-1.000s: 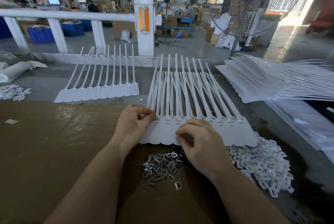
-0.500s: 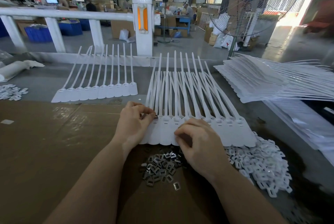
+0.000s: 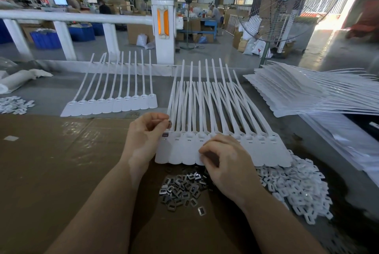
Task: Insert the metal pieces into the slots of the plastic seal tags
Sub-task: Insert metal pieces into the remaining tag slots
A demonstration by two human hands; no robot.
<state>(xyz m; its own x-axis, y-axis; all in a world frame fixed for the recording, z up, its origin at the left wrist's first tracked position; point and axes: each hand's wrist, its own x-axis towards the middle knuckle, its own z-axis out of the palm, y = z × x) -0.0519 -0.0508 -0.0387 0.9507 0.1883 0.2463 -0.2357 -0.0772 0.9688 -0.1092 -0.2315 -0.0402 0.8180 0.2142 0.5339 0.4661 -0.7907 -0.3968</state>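
Metal pieces are being fitted into a row of white seal tags on a cardboard-covered table.

A small metal piece (image 3: 169,124) is pinched by the left hand (image 3: 143,137) above the leftmost tag of the near row of seal tags (image 3: 223,147). The row is touched by the right hand (image 3: 227,163), its fingers curled; whether anything is grasped cannot be told. A pile of metal pieces (image 3: 182,190) lies nearer, white plastic clips (image 3: 295,188) to its right.

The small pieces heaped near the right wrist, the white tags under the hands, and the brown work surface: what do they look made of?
Small pieces: likely metal, grey and shiny with bright glints. White tags: apparently moulded plastic, matte, with thin tails that bend. Brown work surface: probably cardboard, glossy streaks suggesting tape or film.
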